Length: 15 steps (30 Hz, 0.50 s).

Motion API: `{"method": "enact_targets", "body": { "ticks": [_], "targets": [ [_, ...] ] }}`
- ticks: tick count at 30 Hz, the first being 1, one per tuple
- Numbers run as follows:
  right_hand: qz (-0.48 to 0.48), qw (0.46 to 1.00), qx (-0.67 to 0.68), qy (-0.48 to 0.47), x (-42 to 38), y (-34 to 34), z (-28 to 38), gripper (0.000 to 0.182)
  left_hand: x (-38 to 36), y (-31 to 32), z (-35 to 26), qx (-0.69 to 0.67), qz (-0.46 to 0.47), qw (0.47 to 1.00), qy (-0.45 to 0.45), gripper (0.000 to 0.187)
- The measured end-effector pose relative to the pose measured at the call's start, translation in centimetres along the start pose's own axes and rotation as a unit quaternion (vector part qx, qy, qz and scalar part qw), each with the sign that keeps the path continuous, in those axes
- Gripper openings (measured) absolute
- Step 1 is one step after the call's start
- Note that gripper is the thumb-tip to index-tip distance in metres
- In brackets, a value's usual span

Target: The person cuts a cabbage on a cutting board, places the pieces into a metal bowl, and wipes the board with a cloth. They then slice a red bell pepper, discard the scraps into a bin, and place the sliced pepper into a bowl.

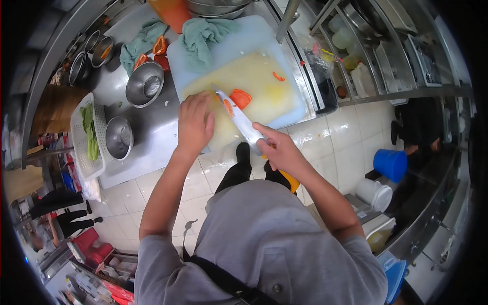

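Note:
My right hand [279, 147] is wrapped round the handle of a kitchen knife [244, 121]. The blade points up and left over the yellow-stained cutting board [244, 71], with a bit of red pepper on its side. A red pepper piece [240, 98] lies beside the blade, to its right. My left hand [195, 122] rests at the board's left edge, left of the knife tip. Its fingers lie forward, the thumb stands apart, and I see nothing held in it. A thin red pepper strip [278, 77] is farther right on the board.
A green cloth [202, 40] lies at the board's far side. Left of the board are cut pepper halves [160, 46], a metal bowl [145, 84], a smaller bowl [119, 137] and a white basket [100, 165] of green vegetables. A metal shelf rack [376, 94] stands at right.

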State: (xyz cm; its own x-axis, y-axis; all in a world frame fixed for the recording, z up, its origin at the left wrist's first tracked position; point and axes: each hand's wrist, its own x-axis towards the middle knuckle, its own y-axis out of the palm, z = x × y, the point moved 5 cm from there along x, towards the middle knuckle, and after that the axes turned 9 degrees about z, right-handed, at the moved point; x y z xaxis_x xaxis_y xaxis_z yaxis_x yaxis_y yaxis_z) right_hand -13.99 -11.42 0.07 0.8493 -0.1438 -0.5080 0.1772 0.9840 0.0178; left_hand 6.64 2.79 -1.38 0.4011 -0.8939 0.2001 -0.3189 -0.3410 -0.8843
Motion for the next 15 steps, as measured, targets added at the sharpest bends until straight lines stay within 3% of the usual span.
{"method": "enact_targets", "body": {
  "ticks": [2, 9, 11, 15],
  "targets": [
    [-0.002, 0.999, 0.023, 0.04, -0.6, -0.8, 0.1, 0.053, 0.7, -0.2, 1.1, 0.029, -0.026, 0.996, -0.077, 0.044],
    [-0.046, 0.995, 0.086, 0.018, -2.7, -4.4, 1.5, 0.055, 4.6, 0.2, 0.2, 0.07, 0.025, 0.997, -0.017, 0.033],
    [-0.093, 0.991, 0.097, 0.001, -4.2, -6.3, 1.9, 0.055, 5.9, 1.0, 0.4, 0.046, 0.07, 0.995, -0.052, 0.032],
    [-0.198, 0.979, 0.03, -0.043, -8.1, -11.3, 2.1, 0.054, 11.0, 1.4, -7.1, -0.027, -0.025, 0.998, 0.053, 0.036]
  ]
}}
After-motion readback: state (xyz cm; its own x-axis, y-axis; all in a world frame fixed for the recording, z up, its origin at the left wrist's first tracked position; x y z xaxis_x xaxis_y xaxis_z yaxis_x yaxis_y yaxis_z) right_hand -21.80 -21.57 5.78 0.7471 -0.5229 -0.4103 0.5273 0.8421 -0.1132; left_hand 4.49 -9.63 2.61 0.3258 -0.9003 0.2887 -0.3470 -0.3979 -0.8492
